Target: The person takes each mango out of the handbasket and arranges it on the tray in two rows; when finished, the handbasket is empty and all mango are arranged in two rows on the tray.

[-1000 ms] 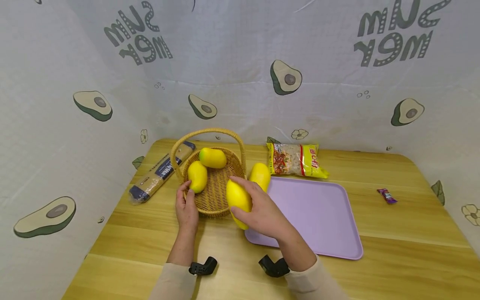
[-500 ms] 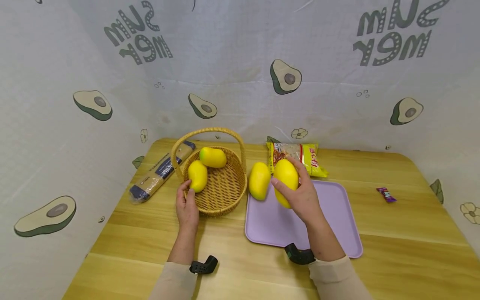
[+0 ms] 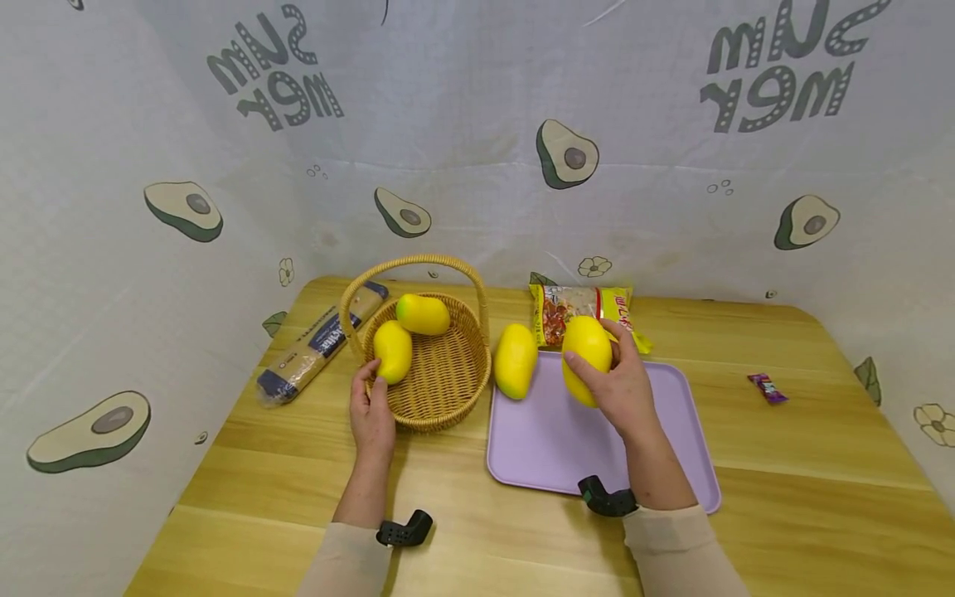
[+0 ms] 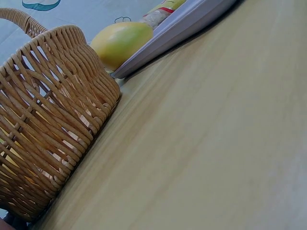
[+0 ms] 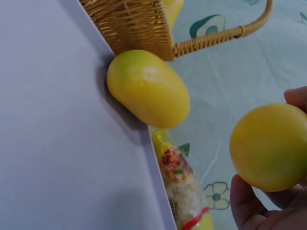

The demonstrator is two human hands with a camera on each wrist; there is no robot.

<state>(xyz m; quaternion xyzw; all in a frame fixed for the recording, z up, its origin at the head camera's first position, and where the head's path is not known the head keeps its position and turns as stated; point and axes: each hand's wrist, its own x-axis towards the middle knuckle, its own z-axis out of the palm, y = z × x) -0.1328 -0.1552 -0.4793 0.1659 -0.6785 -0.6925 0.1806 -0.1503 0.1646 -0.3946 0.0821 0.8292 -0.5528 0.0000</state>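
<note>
Head view showed the right hand (image 3: 630, 398) grasping a yellow mango (image 3: 585, 356), thumb on the near-left side and fingers round the right, raised over the far part of the lilac tray (image 3: 548, 460). The left hand (image 3: 373, 420) was at the near-left rim of the wicker basket (image 3: 433, 421), thumb and fingers apparently pinching that rim, close to the nearer mango (image 3: 392, 352) inside; a farther mango (image 3: 424, 315) lay beyond it. A fourth mango (image 3: 515, 361) lay across the tray's far-left corner, just beside the basket. The step looked like moving the held mango onto the tray; the next move seemed to call for lowering it right of the fourth mango, short of the far edge and the food bag (image 3: 552, 319). Bare tray stretched toward the near side; open tabletop (image 3: 798, 448) lay to the right, around a wrapped sweet (image 3: 767, 388).

Left wrist view gave the basket's woven wall and the tray's raised edge, the fourth mango between them. That hand's fingers could not be told there.

Right wrist view confirmed the grasp between thumb and fingers; the fourth mango appeared to overhang the tray's edge, so a sideways nudge might have rolled it off.
</note>
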